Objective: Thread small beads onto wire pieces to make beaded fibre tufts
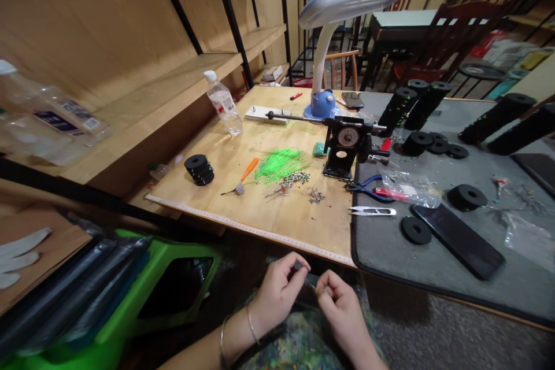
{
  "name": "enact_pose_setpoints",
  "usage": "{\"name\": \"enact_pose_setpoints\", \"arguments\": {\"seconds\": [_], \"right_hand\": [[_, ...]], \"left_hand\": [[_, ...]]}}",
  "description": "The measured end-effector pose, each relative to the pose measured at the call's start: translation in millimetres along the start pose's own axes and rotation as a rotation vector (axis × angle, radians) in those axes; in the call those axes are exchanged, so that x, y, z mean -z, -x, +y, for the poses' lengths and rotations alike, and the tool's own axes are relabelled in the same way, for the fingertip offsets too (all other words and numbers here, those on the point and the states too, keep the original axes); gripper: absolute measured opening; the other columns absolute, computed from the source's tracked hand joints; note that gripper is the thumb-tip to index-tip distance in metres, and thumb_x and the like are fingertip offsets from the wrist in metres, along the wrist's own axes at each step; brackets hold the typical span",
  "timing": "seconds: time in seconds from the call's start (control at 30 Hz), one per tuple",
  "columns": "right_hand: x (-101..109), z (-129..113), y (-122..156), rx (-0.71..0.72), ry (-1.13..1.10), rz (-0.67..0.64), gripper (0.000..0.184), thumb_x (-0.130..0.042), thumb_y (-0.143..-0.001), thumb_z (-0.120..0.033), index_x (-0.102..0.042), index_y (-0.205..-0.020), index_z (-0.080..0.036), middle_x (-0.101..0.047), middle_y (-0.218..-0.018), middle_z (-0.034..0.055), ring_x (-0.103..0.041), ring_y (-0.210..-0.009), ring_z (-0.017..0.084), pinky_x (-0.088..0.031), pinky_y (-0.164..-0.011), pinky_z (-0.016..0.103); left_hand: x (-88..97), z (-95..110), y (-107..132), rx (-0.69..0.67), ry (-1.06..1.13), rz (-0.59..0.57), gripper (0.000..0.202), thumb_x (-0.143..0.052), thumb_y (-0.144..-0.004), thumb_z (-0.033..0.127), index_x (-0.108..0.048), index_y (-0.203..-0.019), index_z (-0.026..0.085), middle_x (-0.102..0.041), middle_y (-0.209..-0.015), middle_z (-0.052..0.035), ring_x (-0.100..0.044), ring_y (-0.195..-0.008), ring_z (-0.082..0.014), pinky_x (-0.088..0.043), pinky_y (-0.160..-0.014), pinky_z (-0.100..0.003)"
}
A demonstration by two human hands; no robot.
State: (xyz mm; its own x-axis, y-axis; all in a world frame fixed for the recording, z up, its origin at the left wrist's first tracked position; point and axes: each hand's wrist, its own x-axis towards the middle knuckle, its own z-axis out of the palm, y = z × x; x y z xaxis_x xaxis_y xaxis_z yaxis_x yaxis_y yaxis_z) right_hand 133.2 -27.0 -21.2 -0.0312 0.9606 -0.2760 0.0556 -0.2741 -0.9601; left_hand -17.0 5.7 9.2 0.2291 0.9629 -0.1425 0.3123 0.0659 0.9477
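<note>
Above my lap, in front of the table edge, my left hand (281, 286) is closed in a pinch on a small dark grey piece (297, 266) whose kind I cannot make out. Close to its right, my right hand (340, 302) is also closed, thumb against fingers. Something thin and pale pokes out of its grip, too small to name. The hands are apart by a narrow gap. On the table beyond them lie bright green thin strands (281, 165), a pile of colourful beads (297, 179), small metal bits (316, 195) and an orange-handled tool (249, 169).
A black winding device (342, 144) stands mid-table before a blue-based lamp (321, 105). Thread snips (373, 211), pliers (368, 187), black foam spools (467, 197) and a phone (462, 241) lie on the grey mat (416, 269). A water bottle (224, 105) stands left.
</note>
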Motion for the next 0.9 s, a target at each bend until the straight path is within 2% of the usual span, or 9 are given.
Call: {"name": "enact_pose_setpoints", "arguments": {"seconds": [0.1, 0.33, 0.5, 0.63, 0.77, 0.83, 0.9], "right_hand": [[0.6, -1.0, 1.7, 0.011, -0.005, 0.034, 0.007, -0.049, -0.065, -0.023, -0.047, -0.06, -0.02, -0.035, -0.052, -0.0075, -0.03, -0.048, 0.01, -0.023, -0.047, 0.022], [0.8, -3.4, 2.7, 0.003, 0.031, 0.043, 0.009, -0.048, -0.066, -0.025, -0.045, -0.059, -0.021, -0.036, -0.053, -0.0067, -0.032, -0.05, 0.011, -0.024, -0.048, 0.023], [6.8, 3.2, 4.6, -0.014, -0.033, 0.081, 0.013, -0.051, -0.068, -0.027, -0.043, -0.059, -0.022, -0.033, -0.05, -0.0084, -0.028, -0.046, 0.009, -0.022, -0.045, 0.021], [9.0, 5.3, 5.1, -0.108, -0.248, 0.018, 0.021, -0.057, -0.076, -0.036, -0.045, -0.066, -0.022, -0.029, -0.044, -0.0121, -0.022, -0.039, 0.007, -0.016, -0.04, 0.019], [8.2, 3.9, 4.8, -0.137, -0.41, -0.011, 0.03, -0.06, -0.08, -0.046, -0.047, -0.07, -0.02, -0.031, -0.04, -0.0132, -0.019, -0.037, 0.005, -0.014, -0.039, 0.018], [7.8, 2.7, 5.0, -0.142, -0.432, -0.009, 0.033, -0.061, -0.08, -0.049, -0.048, -0.071, -0.02, -0.033, -0.04, -0.0127, -0.02, -0.037, 0.005, -0.013, -0.039, 0.018], [7.6, 0.7, 5.2, -0.14, -0.423, 0.004, 0.035, -0.062, -0.08, -0.051, -0.048, -0.073, -0.02, -0.036, -0.041, -0.0118, -0.022, -0.038, 0.005, -0.014, -0.039, 0.018]], "left_hand": [[0.1, 0.3, 0.6, -0.025, -0.025, 0.046, 0.015, -0.051, -0.086, 0.025, -0.063, -0.082, 0.017, -0.058, -0.067, -0.0002, -0.05, -0.059, -0.0132, -0.037, -0.057, -0.021], [0.5, 0.8, 3.3, -0.053, -0.065, 0.072, 0.015, -0.049, -0.088, 0.024, -0.061, -0.083, 0.018, -0.059, -0.068, -0.0001, -0.051, -0.059, -0.0131, -0.037, -0.057, -0.022], [11.1, -4.2, -1.9, -0.048, -0.006, 0.191, 0.016, -0.049, -0.089, 0.027, -0.062, -0.086, 0.018, -0.058, -0.067, -0.0001, -0.051, -0.059, -0.0132, -0.038, -0.056, -0.021], [13.4, -7.1, -4.4, 0.021, 0.164, 0.055, 0.022, -0.048, -0.089, 0.031, -0.064, -0.091, 0.016, -0.059, -0.065, -0.0003, -0.051, -0.054, -0.0118, -0.039, -0.055, -0.022], [10.1, -4.8, -4.4, 0.115, 0.329, -0.096, 0.026, -0.053, -0.086, 0.034, -0.064, -0.098, 0.014, -0.066, -0.081, -0.0051, -0.048, -0.049, -0.0076, -0.035, -0.05, -0.021], [9.3, -2.0, -4.8, 0.166, 0.37, -0.142, 0.028, -0.056, -0.084, 0.037, -0.065, -0.095, 0.013, -0.064, -0.075, -0.0031, -0.044, -0.048, -0.0065, -0.031, -0.048, -0.02], [9.0, 1.0, -5.7, 0.208, 0.396, -0.142, 0.027, -0.062, -0.08, 0.038, -0.065, -0.088, 0.012, -0.054, -0.059, 0.0027, -0.039, -0.046, -0.0058, -0.028, -0.047, -0.019]]}}
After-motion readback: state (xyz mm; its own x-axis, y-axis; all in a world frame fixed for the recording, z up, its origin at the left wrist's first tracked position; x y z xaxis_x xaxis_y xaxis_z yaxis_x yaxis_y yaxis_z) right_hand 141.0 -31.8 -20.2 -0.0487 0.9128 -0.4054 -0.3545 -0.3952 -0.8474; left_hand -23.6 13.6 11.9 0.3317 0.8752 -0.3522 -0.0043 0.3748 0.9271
